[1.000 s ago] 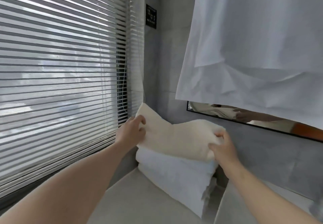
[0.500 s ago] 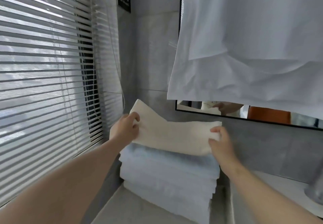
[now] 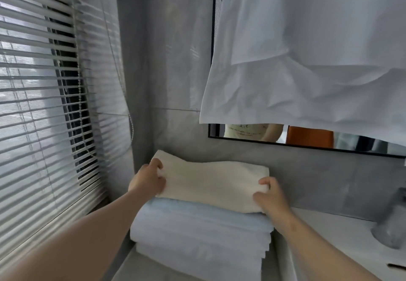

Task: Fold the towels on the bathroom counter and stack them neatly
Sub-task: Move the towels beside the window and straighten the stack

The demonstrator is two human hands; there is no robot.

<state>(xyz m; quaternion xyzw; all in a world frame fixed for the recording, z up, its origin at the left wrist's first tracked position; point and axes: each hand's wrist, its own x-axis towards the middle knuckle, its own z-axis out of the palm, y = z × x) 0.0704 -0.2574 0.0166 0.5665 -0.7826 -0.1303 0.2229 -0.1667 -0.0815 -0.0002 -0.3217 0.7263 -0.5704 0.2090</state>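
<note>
A folded cream towel [image 3: 211, 182] lies on top of a stack of folded pale blue-white towels [image 3: 202, 236] in the counter's back left corner. My left hand [image 3: 148, 182] grips the cream towel's left end, fingers curled over the edge. My right hand [image 3: 271, 197] pinches its right front corner. The towel's far left corner still stands a little raised against the wall.
Window blinds [image 3: 44, 105] fill the left side, with a bead cord [image 3: 131, 124] hanging near the corner. A white cloth [image 3: 307, 50] hangs over the mirror [image 3: 307, 138] above the counter [image 3: 329, 236]. A grey faucet [image 3: 393, 225] stands at the right.
Both hands have lowered the cream towel onto the stack and flattened it. The view has shifted right and down.
</note>
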